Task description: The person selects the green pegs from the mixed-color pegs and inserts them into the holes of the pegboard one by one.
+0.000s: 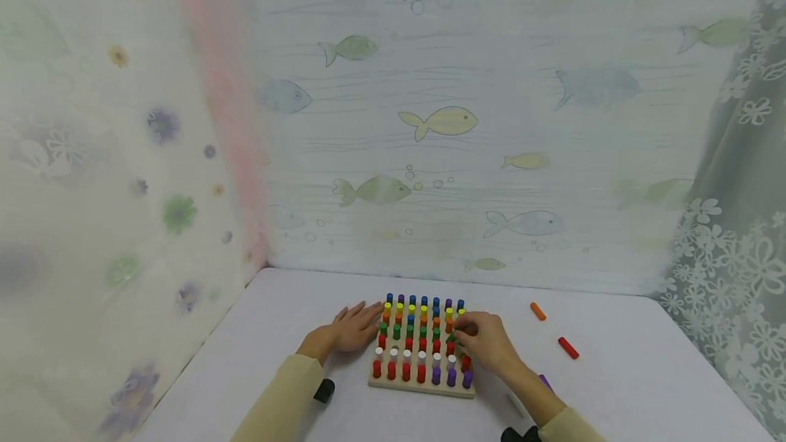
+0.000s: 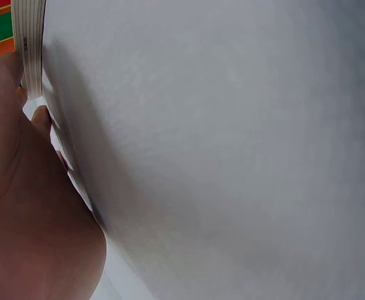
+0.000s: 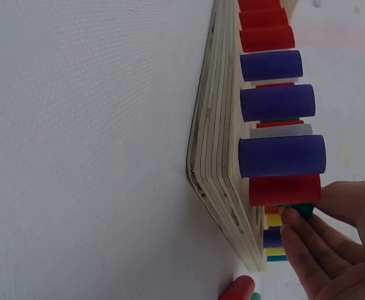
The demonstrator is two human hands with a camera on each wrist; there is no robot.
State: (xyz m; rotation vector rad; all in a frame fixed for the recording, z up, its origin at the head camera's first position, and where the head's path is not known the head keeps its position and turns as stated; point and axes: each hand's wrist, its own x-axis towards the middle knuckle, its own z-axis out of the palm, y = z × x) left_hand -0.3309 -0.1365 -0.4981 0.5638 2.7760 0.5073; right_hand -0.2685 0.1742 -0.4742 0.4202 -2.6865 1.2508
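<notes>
A wooden pegboard (image 1: pixel 424 388) lies on the table, filled with rows of coloured pegs: red and purple in front, then white, red, green, orange, yellow and blue. My left hand (image 1: pixel 353 328) rests on the table with fingers spread, fingertips at the board's left edge. In the left wrist view, that hand (image 2: pixel 32 206) lies beside the layered board side (image 2: pixel 29 44). At the right edge, my right hand (image 1: pixel 488 343) pinches a green peg (image 3: pixel 304 209) between thumb and fingers, partly hidden behind a red peg (image 3: pixel 285 189) in the right wrist view.
Loose on the white table (image 1: pixel 638 387) to the right are an orange peg (image 1: pixel 537 311), a red peg (image 1: pixel 568 348) and a purple peg (image 1: pixel 545 382), the last partly covered by my forearm. Patterned curtains (image 1: pixel 393 224) hang behind and at both sides.
</notes>
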